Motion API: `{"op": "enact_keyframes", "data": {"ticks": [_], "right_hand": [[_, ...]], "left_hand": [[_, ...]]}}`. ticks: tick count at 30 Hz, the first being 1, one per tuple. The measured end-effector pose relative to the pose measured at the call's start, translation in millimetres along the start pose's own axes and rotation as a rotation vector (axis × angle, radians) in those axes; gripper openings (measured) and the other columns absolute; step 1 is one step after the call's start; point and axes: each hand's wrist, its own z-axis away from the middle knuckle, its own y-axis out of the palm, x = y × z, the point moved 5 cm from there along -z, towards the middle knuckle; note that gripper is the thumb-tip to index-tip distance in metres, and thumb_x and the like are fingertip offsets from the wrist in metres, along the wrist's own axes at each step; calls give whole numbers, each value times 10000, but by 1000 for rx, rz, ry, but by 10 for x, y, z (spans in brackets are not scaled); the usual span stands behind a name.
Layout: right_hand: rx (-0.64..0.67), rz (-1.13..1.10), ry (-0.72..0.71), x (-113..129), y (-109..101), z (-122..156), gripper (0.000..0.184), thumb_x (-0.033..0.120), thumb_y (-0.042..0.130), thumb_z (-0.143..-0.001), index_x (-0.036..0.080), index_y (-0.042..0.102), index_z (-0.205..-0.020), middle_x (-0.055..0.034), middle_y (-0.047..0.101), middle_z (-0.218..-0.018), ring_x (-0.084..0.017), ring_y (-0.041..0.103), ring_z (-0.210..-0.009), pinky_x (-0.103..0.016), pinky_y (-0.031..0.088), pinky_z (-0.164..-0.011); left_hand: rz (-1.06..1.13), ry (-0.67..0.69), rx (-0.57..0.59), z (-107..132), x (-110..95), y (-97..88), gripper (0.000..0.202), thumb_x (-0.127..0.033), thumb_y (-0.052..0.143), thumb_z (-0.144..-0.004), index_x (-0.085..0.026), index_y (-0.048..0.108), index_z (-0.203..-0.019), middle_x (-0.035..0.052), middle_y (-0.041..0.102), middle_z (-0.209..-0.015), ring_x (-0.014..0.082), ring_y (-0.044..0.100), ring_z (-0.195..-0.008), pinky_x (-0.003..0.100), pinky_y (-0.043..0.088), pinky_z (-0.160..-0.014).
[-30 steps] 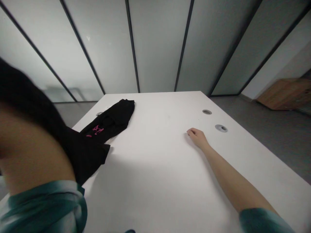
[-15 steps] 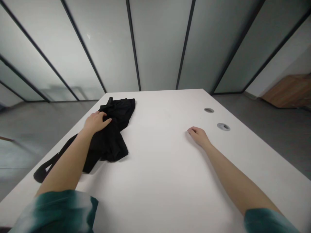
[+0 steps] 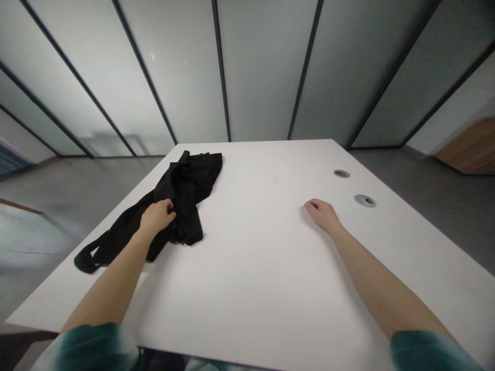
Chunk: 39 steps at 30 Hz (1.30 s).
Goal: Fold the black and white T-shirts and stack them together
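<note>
Head view, reading from my end. Black cloth [image 3: 201, 175] is on the white bench [image 3: 251, 288], left side, bunched and wrinkled, strung out diagonally along the left edge. Far end sits near the far-left corner; near end tapers to a small loop [image 3: 85, 263] lying flat on the bench, just inside the edge. One dark corner points in toward mid-bench.

Left hand [image 3: 158, 216] is on the middle of the cloth, fingers curled against it, thumb near them. Can't tell if that grip is clamped on fabric or only touching. Left forearm crosses over the near part of the cloth.

Right hand [image 3: 323, 214] rests on bare bench, well apart from the cloth, nothing visible in it. Fingers loosely curled; can't tell whether fingertips and thumb meet in that grip. Nearest things to it: two round bench fittings, an upper one [image 3: 342, 173] and a lower one [image 3: 365, 201], both near the right edge.

Teal sleeves [image 3: 425, 348] on both arms. Frosted panels [image 3: 263, 72] with dark frames beyond the far edge. Brown wooden piece [image 3: 472, 147] far right, on grey floor [image 3: 417, 185].
</note>
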Motion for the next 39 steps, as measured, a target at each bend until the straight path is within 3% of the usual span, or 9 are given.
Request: {"op": "enact_keyframes", "data": {"ticks": [4,7,11,13,16,20,26,30,39], "right_hand": [[1,9,-7,21,-7,2,281,384,493,-796,197,698,-750,-59,696,-728,-206,587,-702,-310,412,-649],[-4,9,-5,12,-3,6,284,389,500,-799,196,705,-766,-60,703,-741,-207,590,-697,-314,417,-654],[-18,14,12,-1,9,3,286,375,497,-815,191,714,-791,-67,710,-768,-212,608,-722,-312,421,-665],[-24,52,29,26,7,-16,279,347,484,-822,191,715,-799,-72,712,-779,-216,611,-732,-310,417,-663],[-1,185,10,152,17,-63,255,295,479,-823,197,715,-811,-82,713,-799,-224,608,-739,-316,407,-662],[-61,335,-218,463,45,-61,238,258,483,-842,196,713,-835,-110,713,-888,-255,607,-854,-368,405,-791],[-230,238,-409,638,39,95,233,236,467,-878,191,694,-846,-101,694,-879,-253,587,-911,-409,373,-913],[-215,272,-418,598,66,105,228,233,469,-873,179,690,-863,-107,696,-899,-251,597,-905,-395,403,-873],[-52,471,-361,459,243,67,398,317,476,-905,149,642,-1225,-163,628,-1285,-312,542,-1183,-450,426,-980]], "left_hand": [[22,-173,-85,-116,408,-591,366,-329,498,-810,-188,633,-1120,108,687,-1090,309,623,-977,376,478,-789],[-97,-226,-182,-97,539,-1015,445,-319,522,-817,-153,608,-1221,127,625,-1215,344,555,-1108,474,436,-928],[11,21,-370,-63,-2,-1220,565,-369,537,-830,-123,520,-1339,135,570,-1305,338,488,-1222,485,356,-1064],[178,239,-372,-85,-506,-1077,512,-366,501,-850,-133,541,-1304,116,600,-1278,284,528,-1191,404,383,-1060],[313,457,-240,-167,-1263,-597,457,-371,538,-836,-166,585,-1242,108,616,-1267,275,554,-1168,389,406,-1037],[380,451,-213,-273,-1840,51,337,-294,539,-850,-163,617,-1151,137,636,-1196,289,567,-1137,418,420,-1002],[416,466,-262,-324,-1893,432,200,-260,528,-863,-174,640,-1004,139,649,-1087,289,566,-1072,434,429,-974],[434,471,-310,-351,-1823,453,237,-243,528,-856,-173,645,-1050,121,654,-1084,269,582,-1056,415,447,-978],[339,527,-270,-283,-1963,545,405,-350,527,-893,-158,620,-1238,143,583,-1343,298,484,-1292,446,399,-1088]]}}
